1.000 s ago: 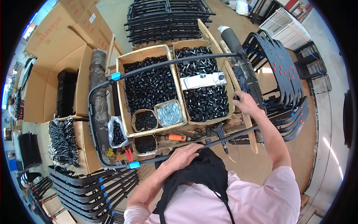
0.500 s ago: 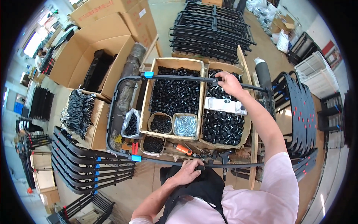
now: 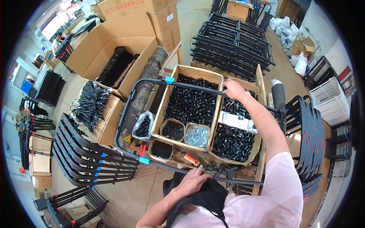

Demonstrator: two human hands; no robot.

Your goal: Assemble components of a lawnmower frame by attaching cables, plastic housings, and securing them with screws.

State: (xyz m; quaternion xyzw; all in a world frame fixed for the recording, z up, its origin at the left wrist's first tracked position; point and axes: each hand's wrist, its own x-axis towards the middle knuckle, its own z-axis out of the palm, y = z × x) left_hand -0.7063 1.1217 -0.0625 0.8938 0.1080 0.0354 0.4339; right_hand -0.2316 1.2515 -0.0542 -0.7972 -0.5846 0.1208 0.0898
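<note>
A black tubular frame (image 3: 190,84) with rounded corners and blue tape lies across the wooden parts boxes. My right hand (image 3: 234,90) is closed in a pinch at its far bar; whatever lies between the fingertips is hidden. On the near bar, my left hand (image 3: 195,180) has its fingers curled over the tube, close to my black apron. Beneath the frame, a large box (image 3: 155,127) holds black caps, with small tubs of dark fasteners (image 3: 173,130) and silver screws (image 3: 196,136). Black knobs with bolts (image 3: 233,143) fill the right box, where a white piece (image 3: 237,122) lies.
An orange-handled tool (image 3: 190,159), red-handled pliers (image 3: 142,149) and a dark power tool (image 3: 229,171) lie along the near edge. Black frames are stacked left (image 3: 87,150), right (image 3: 304,129) and behind (image 3: 232,45). Cables (image 3: 91,104) and an open carton (image 3: 91,49) stand left.
The whole scene has shifted right in the view. My right hand sits slightly further left along the far bar, and the dark piece seen in its fingers earlier is now hidden.
</note>
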